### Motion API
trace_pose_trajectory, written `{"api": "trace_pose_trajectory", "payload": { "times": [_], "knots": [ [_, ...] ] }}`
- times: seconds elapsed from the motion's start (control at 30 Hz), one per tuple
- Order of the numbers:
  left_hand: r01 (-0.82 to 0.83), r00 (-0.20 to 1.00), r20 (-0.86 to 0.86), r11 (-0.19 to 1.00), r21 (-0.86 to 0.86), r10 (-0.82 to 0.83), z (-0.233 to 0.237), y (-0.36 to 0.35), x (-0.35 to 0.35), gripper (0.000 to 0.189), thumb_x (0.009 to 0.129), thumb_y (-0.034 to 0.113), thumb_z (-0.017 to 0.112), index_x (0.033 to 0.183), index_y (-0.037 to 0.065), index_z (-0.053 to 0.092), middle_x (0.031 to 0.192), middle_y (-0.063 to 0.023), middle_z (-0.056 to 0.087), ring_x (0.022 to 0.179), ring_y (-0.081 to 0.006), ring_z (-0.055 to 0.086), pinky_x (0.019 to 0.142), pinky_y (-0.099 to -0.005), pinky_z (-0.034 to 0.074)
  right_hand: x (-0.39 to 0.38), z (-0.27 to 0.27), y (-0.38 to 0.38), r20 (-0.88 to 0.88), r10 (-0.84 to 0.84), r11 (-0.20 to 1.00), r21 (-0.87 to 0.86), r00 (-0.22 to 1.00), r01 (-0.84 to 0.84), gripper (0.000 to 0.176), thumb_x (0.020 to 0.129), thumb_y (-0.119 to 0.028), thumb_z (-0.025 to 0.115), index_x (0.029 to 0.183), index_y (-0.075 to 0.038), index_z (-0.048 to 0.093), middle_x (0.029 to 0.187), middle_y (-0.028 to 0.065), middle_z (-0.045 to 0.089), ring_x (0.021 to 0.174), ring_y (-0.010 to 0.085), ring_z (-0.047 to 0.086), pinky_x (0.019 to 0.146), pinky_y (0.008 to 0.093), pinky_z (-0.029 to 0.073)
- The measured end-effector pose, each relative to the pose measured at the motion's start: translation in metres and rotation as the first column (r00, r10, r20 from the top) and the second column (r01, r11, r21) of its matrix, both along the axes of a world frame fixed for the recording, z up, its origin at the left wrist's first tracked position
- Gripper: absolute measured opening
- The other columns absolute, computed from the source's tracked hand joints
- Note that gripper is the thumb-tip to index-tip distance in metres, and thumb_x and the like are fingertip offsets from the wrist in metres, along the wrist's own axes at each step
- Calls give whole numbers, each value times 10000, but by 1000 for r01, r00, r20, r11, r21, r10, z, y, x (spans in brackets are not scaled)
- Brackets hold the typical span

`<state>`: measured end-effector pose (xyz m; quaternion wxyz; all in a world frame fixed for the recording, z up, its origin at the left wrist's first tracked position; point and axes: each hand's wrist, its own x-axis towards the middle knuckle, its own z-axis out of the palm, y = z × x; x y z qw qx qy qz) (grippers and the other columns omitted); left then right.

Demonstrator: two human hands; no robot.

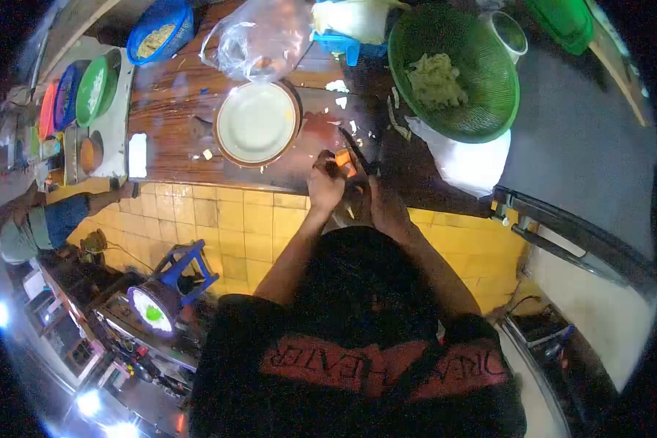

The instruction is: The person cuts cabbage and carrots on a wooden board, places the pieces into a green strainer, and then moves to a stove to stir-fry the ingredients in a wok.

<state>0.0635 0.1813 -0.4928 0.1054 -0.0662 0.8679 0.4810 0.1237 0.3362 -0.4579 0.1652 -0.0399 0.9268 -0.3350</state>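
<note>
My left hand (326, 184) is closed around an orange piece of carrot (344, 160) at the front of the table. Beside it, my right hand (388, 208) grips a dark-bladed knife (355, 148), its blade pointing away from me along the carrot. The fingers of my right hand are partly hidden in shadow. Under the carrot lies a cutting board (317, 135) with pale scraps scattered on it. Left of my hands is a white plate (255, 123) with a brown rim, and a small orange bit sits near its right edge.
Behind the plate sits a clear plastic bag (259, 40). A green colander (489, 109) holds pale shredded vegetable at the back right, near a white sheet (474, 160). A blue basket (186, 29) stands at the back left. A blue stool (201, 266) is on the yellow-tiled floor.
</note>
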Motion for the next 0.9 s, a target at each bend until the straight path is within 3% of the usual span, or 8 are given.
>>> {"api": "trace_pose_trajectory", "payload": {
  "times": [0.1,0.17,0.2,0.27,0.43,0.5,0.77,0.9],
  "knots": [
    [82,977,-190,993,-80,-96,-19,-2,1,313,733,229,696,830,30,474,747,-138,576,639,-290,604,575,-376,474,-2,-4,-3,-268,-51,998,-60,962,36,244,849,-159,500,1008,13,432,629,190,539,539,342,559,476,436,450],
    [-215,971,209,804,555,115,-25,3,4,296,730,153,715,824,34,460,737,-93,563,555,-190,581,485,-309,473,-4,3,-2,-80,-10,1000,28,997,12,352,830,-148,492,1123,20,391,772,231,547,662,376,564,583,457,458],
    [-220,970,212,800,558,119,-32,3,5,296,730,153,715,824,34,460,737,-93,563,555,-190,581,485,-309,473,-5,8,-2,114,9,994,107,993,-21,476,812,-138,484,1237,27,350,914,272,555,785,410,569,691,479,467],
    [-137,988,141,726,673,56,-45,2,3,238,753,-2,654,864,106,473,822,-29,562,676,-120,569,490,-242,484,-8,19,-7,110,-20,988,154,994,3,468,810,-144,492,1227,27,370,900,257,565,760,404,572,672,476,470],
    [-123,991,120,770,625,61,-38,-1,5,247,744,13,673,877,93,481,852,-50,561,697,-140,580,522,-261,515,11,6,-7,-135,77,977,209,988,-47,411,811,-158,502,1173,26,434,889,237,580,726,406,573,634,474,473],
    [-123,992,104,752,647,73,-39,-2,5,246,746,18,674,885,91,484,858,-55,562,706,-147,586,527,-263,522,10,11,-10,40,125,950,283,991,-131,412,816,-162,499,1160,54,431,878,252,579,724,410,576,634,474,473],
    [-215,929,367,868,447,41,-8,-4,-6,252,754,47,662,930,47,483,879,-97,574,737,-177,607,564,-313,549,1,41,-23,92,37,975,213,995,-56,381,817,-117,451,1149,55,376,772,281,572,693,418,583,611,503,466],
    [-104,982,189,903,417,25,-54,-8,-1,214,750,25,633,915,32,497,875,-103,579,728,-185,609,552,-295,543,-8,53,-23,155,38,982,176,987,-66,393,809,-83,437,1162,70,361,717,283,566,664,431,582,581,503,474]
  ]
}}
